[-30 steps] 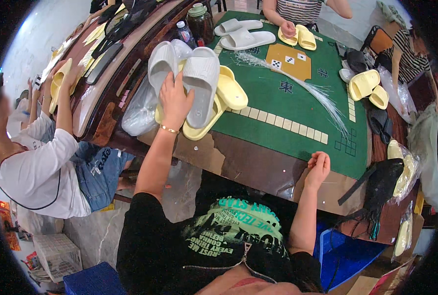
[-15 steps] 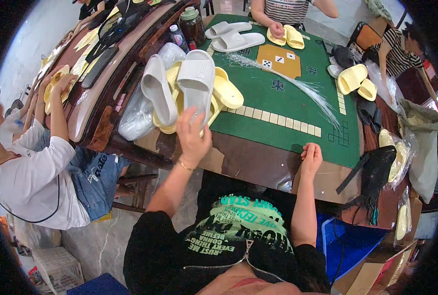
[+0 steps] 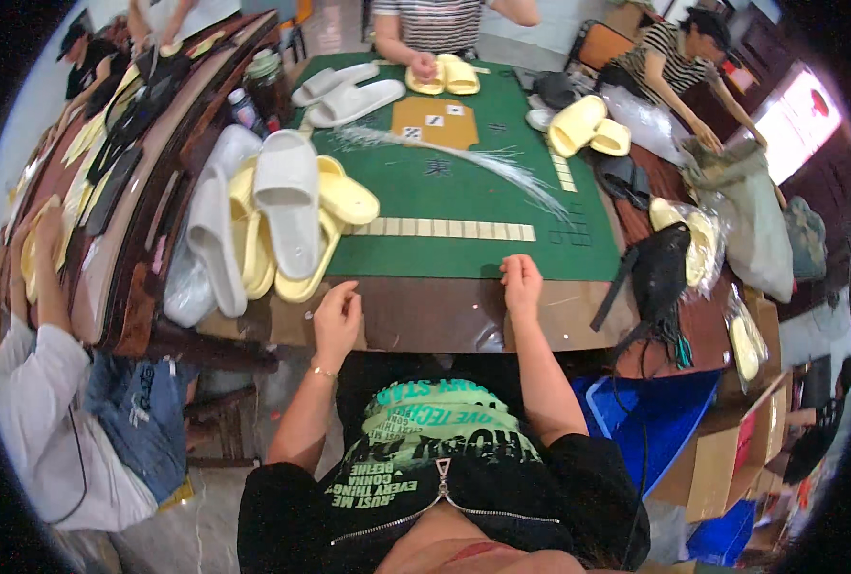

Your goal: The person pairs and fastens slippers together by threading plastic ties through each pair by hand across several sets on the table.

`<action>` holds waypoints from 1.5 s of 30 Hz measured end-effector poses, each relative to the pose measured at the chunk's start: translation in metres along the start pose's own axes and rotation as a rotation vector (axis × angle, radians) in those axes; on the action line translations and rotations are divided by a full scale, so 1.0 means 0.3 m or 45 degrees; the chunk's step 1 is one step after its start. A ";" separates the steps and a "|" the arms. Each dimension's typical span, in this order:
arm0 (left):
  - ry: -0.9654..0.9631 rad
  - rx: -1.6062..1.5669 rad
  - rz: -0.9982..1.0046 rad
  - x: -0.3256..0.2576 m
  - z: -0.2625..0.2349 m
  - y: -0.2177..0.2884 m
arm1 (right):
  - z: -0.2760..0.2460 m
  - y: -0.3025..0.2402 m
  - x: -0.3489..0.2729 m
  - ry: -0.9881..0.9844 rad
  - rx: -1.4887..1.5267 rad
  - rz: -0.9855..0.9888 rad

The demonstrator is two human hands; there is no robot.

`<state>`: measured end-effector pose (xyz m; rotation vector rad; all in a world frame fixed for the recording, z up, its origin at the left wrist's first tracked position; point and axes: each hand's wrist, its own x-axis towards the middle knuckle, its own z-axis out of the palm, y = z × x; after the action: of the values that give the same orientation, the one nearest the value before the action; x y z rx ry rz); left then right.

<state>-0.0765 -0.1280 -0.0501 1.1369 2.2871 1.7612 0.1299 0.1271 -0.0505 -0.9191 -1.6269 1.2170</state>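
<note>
Green game mat [image 3: 397, 260] covers much of the brown table [image 3: 425, 308], with a bundle of whitish strands [image 3: 497, 169] across it. At the near left, gray slide sandals [image 3: 288, 196] lie over yellow slide sandals [image 3: 351, 199]. Just nearer and apart from them, the left hand [image 3: 338, 318] is half-curled and empty. The right hand [image 3: 521, 283], fingers loosely bent, also empty, is by the mat's near edge.

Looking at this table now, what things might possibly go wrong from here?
One gray slipper lies on top of yellow slippers; a bump from the nearby left hand might make it slide off. Also, the loose whitish strands are fanned out at their ends on the green mat, so they might scatter or tangle.
</note>
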 end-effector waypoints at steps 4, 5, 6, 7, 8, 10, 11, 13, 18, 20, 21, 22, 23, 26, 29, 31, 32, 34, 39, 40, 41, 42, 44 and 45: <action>-0.093 -0.075 -0.030 0.024 0.039 0.051 | 0.001 -0.026 -0.009 0.010 -0.007 0.006; -0.122 -0.099 -0.014 0.037 0.061 0.079 | -0.005 -0.018 -0.004 0.026 -0.003 0.010; -0.140 -0.111 -0.010 0.052 0.084 0.095 | -0.001 -0.022 -0.005 0.034 0.003 0.016; -0.163 -0.123 0.014 0.065 0.107 0.114 | -0.004 -0.026 -0.008 0.036 0.024 0.016; -0.184 -0.136 0.038 0.078 0.133 0.135 | -0.006 -0.029 -0.011 0.040 0.018 0.038; -0.214 -0.146 0.127 0.120 0.185 0.184 | -0.006 -0.037 -0.012 0.033 0.044 0.042; -0.238 -0.160 0.169 0.138 0.215 0.197 | -0.009 -0.035 -0.011 0.032 0.036 0.042; -0.297 -0.203 0.204 0.179 0.268 0.215 | -0.008 -0.041 -0.011 0.016 0.040 0.048; -0.434 -0.173 0.184 0.274 0.393 0.194 | -0.033 -0.039 0.057 0.010 0.241 0.156; -0.466 -0.141 0.157 0.309 0.439 0.182 | -0.059 -0.040 0.124 0.039 0.342 0.126; -0.452 -0.108 0.194 0.323 0.456 0.167 | -0.072 -0.057 0.165 0.069 0.340 0.129; -0.432 -0.072 0.232 0.339 0.468 0.151 | -0.076 -0.098 0.206 0.093 0.339 0.129; -0.381 -0.081 0.228 0.348 0.483 0.119 | -0.069 -0.140 0.247 0.141 0.389 0.091; -0.408 -0.055 0.156 0.359 0.523 0.095 | -0.113 -0.169 0.401 0.226 0.453 -0.086; -0.341 0.061 0.252 0.340 0.537 0.076 | -0.146 -0.152 0.566 0.353 0.536 -0.102; -0.341 0.088 0.232 0.334 0.531 0.094 | -0.169 -0.115 0.677 0.434 0.588 -0.060; -0.348 0.118 0.237 0.336 0.527 0.089 | -0.177 -0.099 0.728 0.467 0.595 -0.012; -0.338 0.142 0.268 0.336 0.527 0.108 | -0.204 -0.050 0.836 0.553 0.387 -0.012; -0.345 0.181 0.283 0.342 0.544 0.119 | -0.319 0.065 1.095 0.680 -0.263 -0.253; -0.342 0.175 0.270 0.344 0.545 0.122 | -0.338 0.046 1.126 0.729 -0.444 -0.319; -0.357 0.176 0.236 0.344 0.547 0.130 | -0.366 0.064 1.181 0.731 -0.395 -0.328; -0.359 0.216 0.223 0.349 0.534 0.125 | -0.354 0.035 1.201 0.723 -0.486 -0.309; -0.343 0.210 0.253 0.347 0.539 0.125 | -0.398 0.010 1.270 0.748 -0.607 -0.276; -0.347 0.228 0.252 0.347 0.540 0.125 | -0.417 0.004 1.301 0.745 -0.662 -0.272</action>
<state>-0.0611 0.0670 -0.0354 1.5743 2.2665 1.3687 0.1153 0.5245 0.0485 -1.2382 -1.5137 0.3156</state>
